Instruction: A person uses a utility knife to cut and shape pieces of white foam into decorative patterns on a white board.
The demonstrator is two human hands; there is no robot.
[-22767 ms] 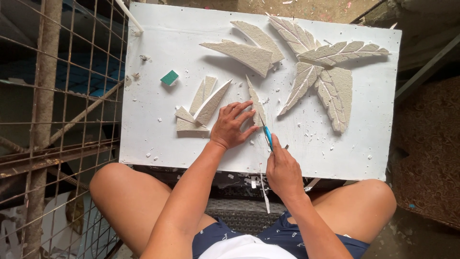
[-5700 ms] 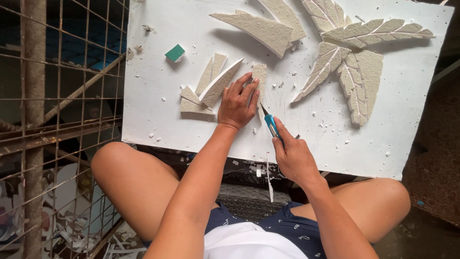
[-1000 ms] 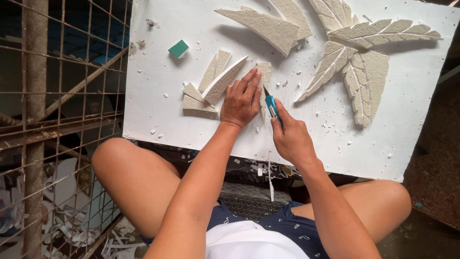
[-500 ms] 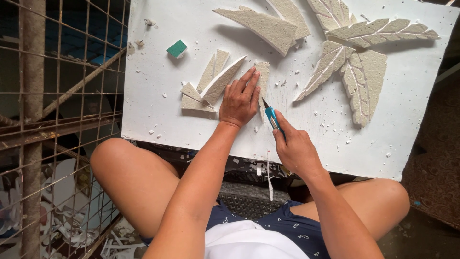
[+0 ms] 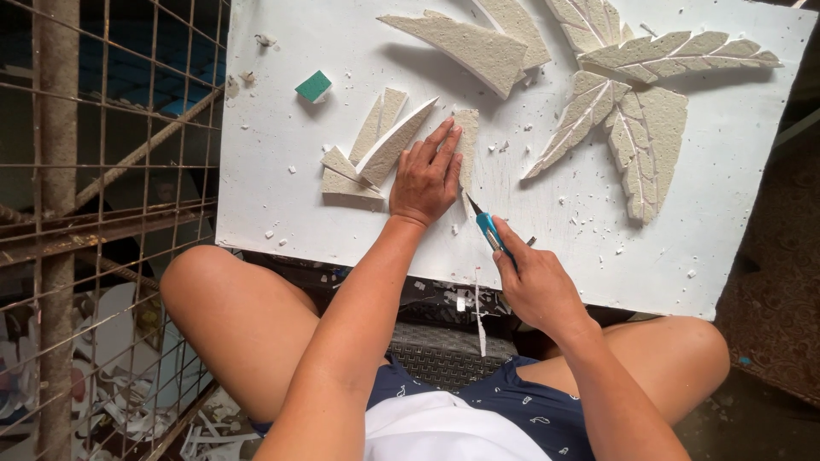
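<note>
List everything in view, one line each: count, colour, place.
White board: one, white, across the lap.
Foam strip: one, beige, under the left fingers.
Cut foam wedges: about four, beige and white, left of that hand.
Carved foam leaves: several, beige, board's upper right.
Green block: one, upper left.
Foam crumbs: many, white, scattered.
Wire mesh: rusty, far left.
Craft knife: one, blue, in right hand.
Left hand: flat on strip.
Right hand: gripping knife.

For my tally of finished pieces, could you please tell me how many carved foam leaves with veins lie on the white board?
4, all at the upper right: one leaf at the top edge, partly cropped; one pointing right; one slanting down-left; one hanging downward.
</note>
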